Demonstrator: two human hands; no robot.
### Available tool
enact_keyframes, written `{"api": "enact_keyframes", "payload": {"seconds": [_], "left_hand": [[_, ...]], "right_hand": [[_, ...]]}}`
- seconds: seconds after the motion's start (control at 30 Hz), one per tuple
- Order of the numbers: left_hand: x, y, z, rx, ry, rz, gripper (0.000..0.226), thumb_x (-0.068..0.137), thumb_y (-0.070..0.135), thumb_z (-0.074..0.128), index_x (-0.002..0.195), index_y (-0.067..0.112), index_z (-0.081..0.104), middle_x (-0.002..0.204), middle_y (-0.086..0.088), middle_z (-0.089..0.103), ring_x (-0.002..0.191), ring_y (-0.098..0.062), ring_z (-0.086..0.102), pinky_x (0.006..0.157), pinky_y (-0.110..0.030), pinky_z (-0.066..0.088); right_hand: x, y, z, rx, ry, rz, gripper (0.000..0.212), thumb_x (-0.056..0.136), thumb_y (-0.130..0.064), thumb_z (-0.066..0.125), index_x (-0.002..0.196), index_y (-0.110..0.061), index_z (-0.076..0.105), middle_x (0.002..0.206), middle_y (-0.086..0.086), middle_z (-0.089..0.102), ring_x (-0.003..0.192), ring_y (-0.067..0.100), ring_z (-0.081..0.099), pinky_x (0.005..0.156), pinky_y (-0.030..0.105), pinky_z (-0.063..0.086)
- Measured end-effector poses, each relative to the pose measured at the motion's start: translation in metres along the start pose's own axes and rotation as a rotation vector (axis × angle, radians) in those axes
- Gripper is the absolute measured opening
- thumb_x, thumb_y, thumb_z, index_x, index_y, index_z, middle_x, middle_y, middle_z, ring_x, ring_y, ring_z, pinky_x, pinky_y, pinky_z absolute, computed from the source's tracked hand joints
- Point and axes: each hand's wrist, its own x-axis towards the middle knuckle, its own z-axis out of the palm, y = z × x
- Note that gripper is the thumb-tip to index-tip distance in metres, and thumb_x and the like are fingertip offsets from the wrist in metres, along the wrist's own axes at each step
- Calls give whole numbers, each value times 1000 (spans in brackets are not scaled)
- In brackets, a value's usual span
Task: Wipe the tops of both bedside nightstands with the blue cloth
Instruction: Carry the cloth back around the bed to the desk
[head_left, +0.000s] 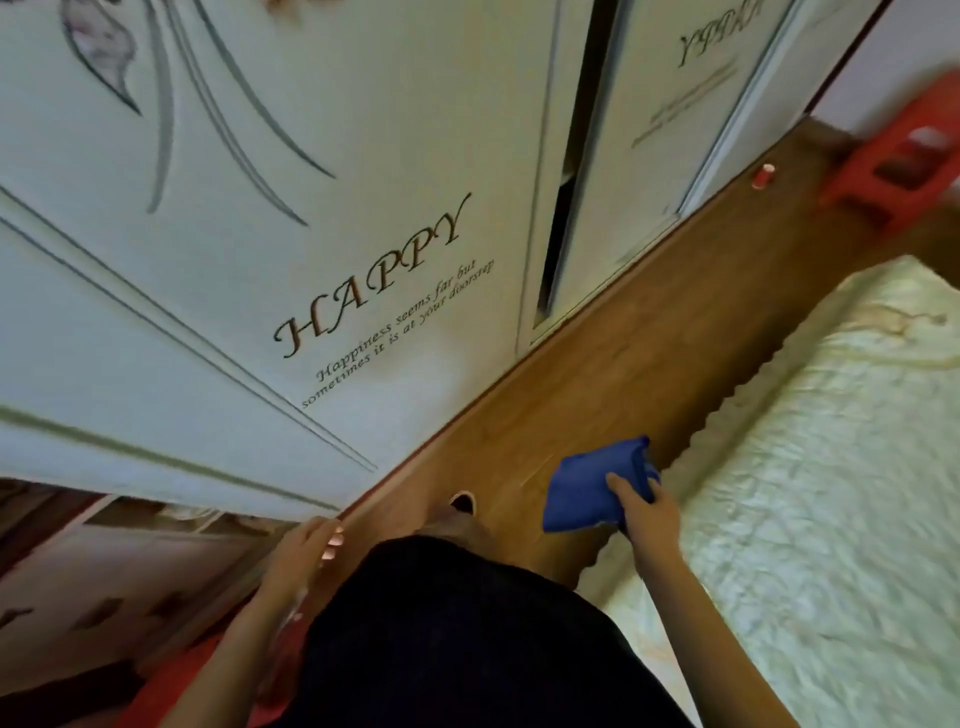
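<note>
My right hand (647, 512) grips the folded blue cloth (592, 483), holding it above the wooden floor beside the bed's edge. My left hand (304, 553) hangs low by my hip near the bottom corner of the wardrobe door, fingers loosely curled with nothing in them. No nightstand top is clearly in view.
A white wardrobe (311, 234) with "HAPPY" lettering fills the left; one door stands slightly ajar. A narrow strip of wooden floor (649, 338) runs between it and the bed (831, 467) with its pale quilted cover. A red plastic stool (904, 156) and a small red cup (762, 175) stand far off.
</note>
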Motion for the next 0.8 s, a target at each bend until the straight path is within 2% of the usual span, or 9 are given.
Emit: {"api": "enact_keyframes", "payload": {"seconds": [0.13,0.2,0.33,0.43,0.5,0.63,0.7,0.77,0.8], "left_hand": [[77,82,28,125,-76,27,20,96,15,50,90,10,67,93,-12,70,91,-32,66,78,-37,48],[112,132,53,156,-110,74,21,96,18,49,93,8,68,94,-13,70,91,-32,65,78,-36,48],[173,249,122,278,-263,178,23,97,19,47,94,12,69,92,-7,71,89,-28,66,73,-30,47],[206,340,187,375,-409,267,23,99,20,46,93,14,68,93,-5,70,89,-22,66,70,-24,46],[220,398,232,442,-491,342,24,100,21,44,95,14,67,97,-5,70,89,-19,65,72,-22,46],[238,490,318,532,-639,428,20,100,28,45,97,26,64,104,-2,68,99,-20,63,92,-35,50],[244,524,361,533,-682,432,18,99,28,47,91,32,63,102,2,67,97,-14,63,88,-32,50],[252,553,404,532,-720,421,19,100,23,46,92,25,63,97,2,66,91,-10,61,78,-22,47],[257,565,424,537,-726,412,19,100,21,46,94,21,64,96,1,66,90,-10,61,75,-19,45]], "right_hand": [[62,-42,3,64,89,6,33,83,-20,74,114,-15,63,113,14,69,100,34,67,92,55,52],[93,-65,0,101,144,12,32,83,-16,74,114,-13,62,113,13,69,97,31,67,90,52,54],[139,-117,-24,147,293,28,21,86,-9,70,105,-9,61,94,12,66,77,18,62,58,22,54],[164,-148,-53,138,435,51,26,85,-13,71,104,4,64,83,12,66,74,24,61,57,28,46],[179,-161,-76,155,514,80,27,85,-16,72,103,3,64,81,12,65,73,25,61,60,33,45],[211,-182,-120,225,665,140,21,85,-16,72,101,-4,63,87,16,65,79,32,61,67,37,46],[235,-188,-143,253,721,175,24,85,-17,72,102,-1,64,86,17,65,76,32,60,67,40,49],[265,-195,-165,276,768,217,32,84,-21,73,105,1,65,93,21,66,81,35,61,71,45,51],[282,-200,-176,282,781,224,34,83,-22,73,107,2,65,97,23,66,83,36,61,69,43,49]]}}
